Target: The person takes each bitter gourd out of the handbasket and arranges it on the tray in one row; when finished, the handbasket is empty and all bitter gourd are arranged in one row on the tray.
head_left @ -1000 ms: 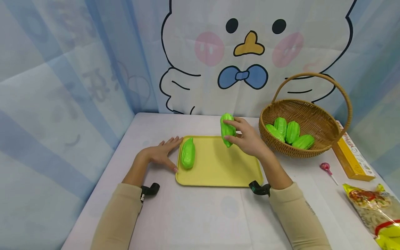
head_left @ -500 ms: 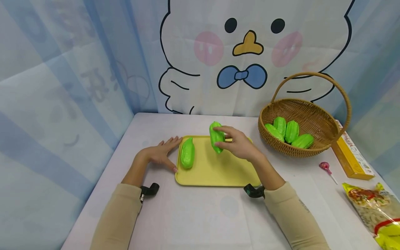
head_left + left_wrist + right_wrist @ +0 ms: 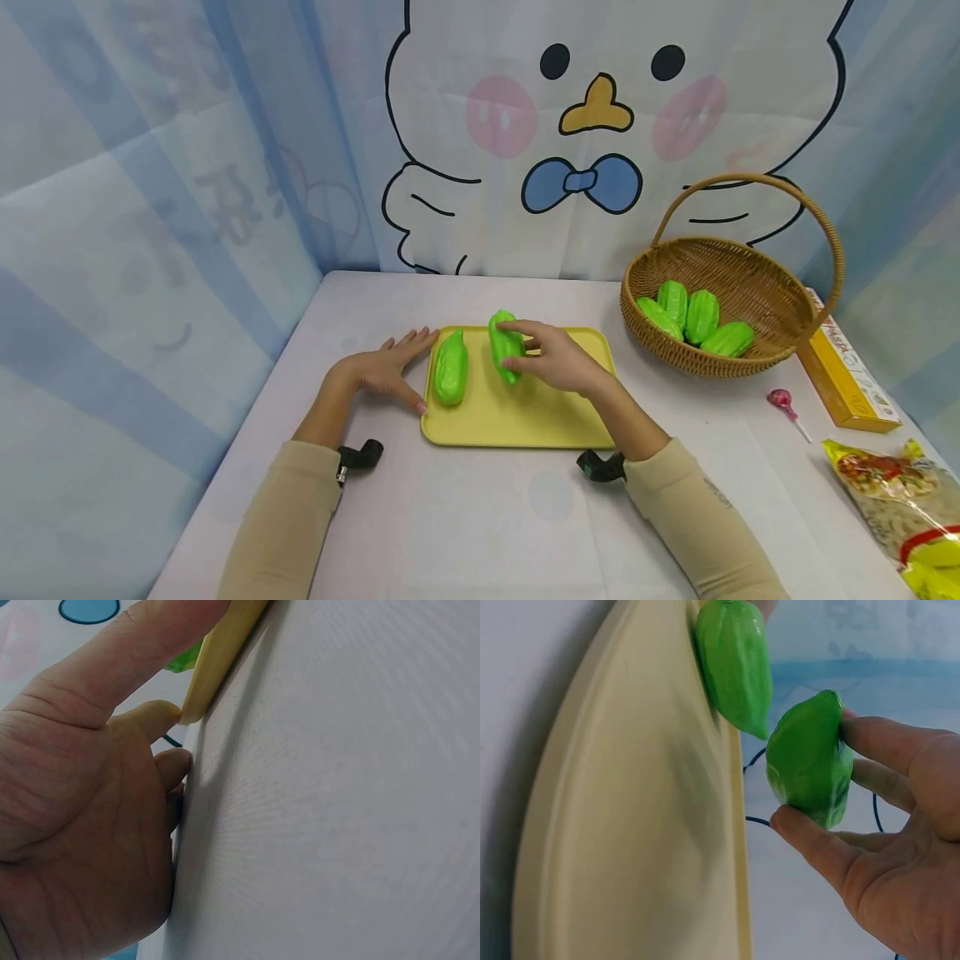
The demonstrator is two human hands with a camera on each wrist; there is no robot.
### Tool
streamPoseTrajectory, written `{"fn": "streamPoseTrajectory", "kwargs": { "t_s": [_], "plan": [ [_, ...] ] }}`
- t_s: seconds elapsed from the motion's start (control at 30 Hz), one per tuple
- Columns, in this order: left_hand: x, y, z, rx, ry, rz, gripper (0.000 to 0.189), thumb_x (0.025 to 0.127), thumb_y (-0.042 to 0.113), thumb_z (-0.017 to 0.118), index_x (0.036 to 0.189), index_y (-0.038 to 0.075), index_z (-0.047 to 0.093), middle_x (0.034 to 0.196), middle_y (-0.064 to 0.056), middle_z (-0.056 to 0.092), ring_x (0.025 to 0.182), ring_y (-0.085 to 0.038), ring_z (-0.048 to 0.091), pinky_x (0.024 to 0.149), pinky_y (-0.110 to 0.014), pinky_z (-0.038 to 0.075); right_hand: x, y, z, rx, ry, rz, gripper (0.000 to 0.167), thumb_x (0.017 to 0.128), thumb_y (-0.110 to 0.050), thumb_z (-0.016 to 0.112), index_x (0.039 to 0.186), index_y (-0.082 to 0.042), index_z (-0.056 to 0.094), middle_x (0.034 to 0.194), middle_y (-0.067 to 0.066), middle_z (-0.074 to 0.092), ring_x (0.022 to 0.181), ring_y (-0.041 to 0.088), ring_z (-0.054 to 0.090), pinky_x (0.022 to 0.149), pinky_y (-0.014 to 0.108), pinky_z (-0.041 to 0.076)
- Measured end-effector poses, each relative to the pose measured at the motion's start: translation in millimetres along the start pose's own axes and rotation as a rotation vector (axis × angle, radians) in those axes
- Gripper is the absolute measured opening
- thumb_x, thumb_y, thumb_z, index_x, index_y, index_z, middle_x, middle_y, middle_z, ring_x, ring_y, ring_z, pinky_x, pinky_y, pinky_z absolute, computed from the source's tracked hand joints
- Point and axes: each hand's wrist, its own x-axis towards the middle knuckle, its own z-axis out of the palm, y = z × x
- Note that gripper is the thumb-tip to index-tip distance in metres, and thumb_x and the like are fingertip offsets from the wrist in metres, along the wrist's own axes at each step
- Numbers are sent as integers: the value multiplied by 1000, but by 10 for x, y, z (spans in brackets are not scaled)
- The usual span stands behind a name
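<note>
In the head view, my right hand [image 3: 553, 358] pinches a bright green ridged gourd [image 3: 504, 343] between thumb and fingers, above the middle of a yellow tray [image 3: 517, 429]. From the right wrist, this gourd [image 3: 808, 761] shows a pointed tip, with a gap between it and the tray [image 3: 641, 825]. A second green gourd [image 3: 451, 369] lies lengthwise at the tray's left end. Beside that end my left hand [image 3: 384, 371] rests with spread fingers, thumb and fingertips at the tray edge; the left wrist view shows its palm [image 3: 82, 817] sideways by the white tabletop.
A wicker basket [image 3: 780, 292] with a tall handle stands at the back right and holds several green gourds [image 3: 702, 317]. A yellow pasta box [image 3: 847, 375], a red lollipop [image 3: 782, 400] and a bag of food [image 3: 900, 500] lie along the right side. A printed curtain [image 3: 450, 100] hangs behind.
My right hand has carried the held gourd leftward and nearer, from the tray's back right to over its middle, towards the other gourd. The left hand has stayed put.
</note>
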Motion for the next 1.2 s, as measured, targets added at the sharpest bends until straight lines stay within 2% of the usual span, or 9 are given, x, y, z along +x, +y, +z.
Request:
{"fn": "streamPoseTrajectory", "kwargs": {
  "t_s": [0.13, 0.47, 0.6, 0.83, 1.2],
  "plan": [
    [1, 2, -2, 3, 0, -3, 141, 68, 58, 92, 169, 26, -1, 177, -5, -9, 163, -27, -13, 131, -56, -9, 27, 14, 55, 10, -16, 19, 60, 98, -22, 75, 153, -16, 53, 160, 15, 47, 131, 43, 61, 106, 52, 55],
    [15, 13, -5, 3, -9, -4, 141, 69, 58, 92, 169, 26, -1, 177, -6, -9, 163, -27, -13, 131, -56, -10, 91, 26, 177, -33, -39, -45, 60, 97, -21, 75, 151, -9, 54, 158, 14, 51, 133, 39, 58, 109, 53, 51],
    [14, 11, -6, 4, -6, -4, 141, 69, 58, 92, 169, 26, -1, 177, -6, -8, 163, -27, -13, 131, -56, -10, 94, 26, 210, -36, -38, -22, 60, 97, -22, 76, 151, -11, 54, 158, 13, 50, 128, 41, 61, 107, 53, 53],
    [-1, 4, -4, 15, -4, -6, 141, 69, 59, 92, 169, 26, -1, 177, -6, -8, 163, -28, -13, 131, -56, -9, 106, 3, 288, -41, -56, 47, 60, 96, -27, 77, 151, -20, 55, 158, 8, 51, 130, 42, 60, 107, 54, 53],
    [-9, 21, -14, 12, -12, -2, 141, 69, 58, 92, 169, 25, -2, 177, -7, -9, 163, -28, -13, 131, -57, -8, 114, 10, 345, -60, -62, 2, 61, 96, -23, 77, 151, -12, 54, 155, 13, 52, 126, 43, 63, 107, 51, 54]
  ]
}}
